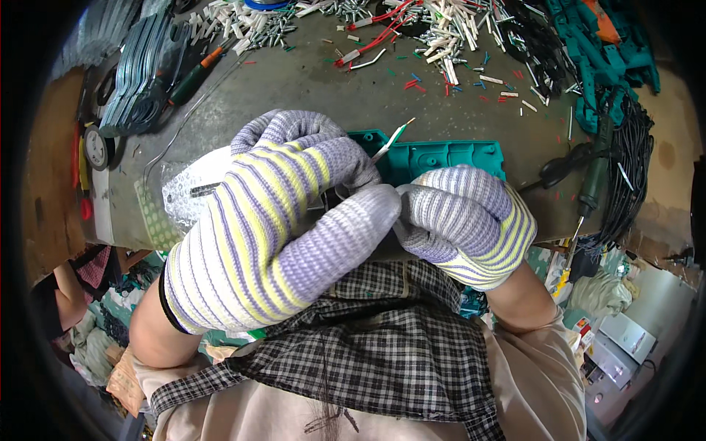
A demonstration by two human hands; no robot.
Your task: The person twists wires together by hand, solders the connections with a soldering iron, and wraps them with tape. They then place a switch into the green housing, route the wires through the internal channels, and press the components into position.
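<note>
Both hands wear knit gloves striped in white, purple and yellow, and they meet over the bench's near edge. My left hand [283, 198] is closed, its thumb tip against the fingertips of the right. A dark part shows in the gap between its thumb and fingers, mostly hidden. My right hand [467, 217] is pinched closed; what lies between its fingertips is too covered to make out. From behind the left fingers sticks a white wire [390, 143] with a green section and a bare tip. A teal plastic housing shell [452, 154] lies just beyond the hands.
Piles of white sleeves [448, 37] and metal pins cover the far bench, with red wires [375, 29] nearby. Metal strips [140, 81], a screwdriver [195, 77] and a tape roll [97, 147] are at left. Right are teal housings [603, 59], black cables [629, 162] and another screwdriver [596, 173].
</note>
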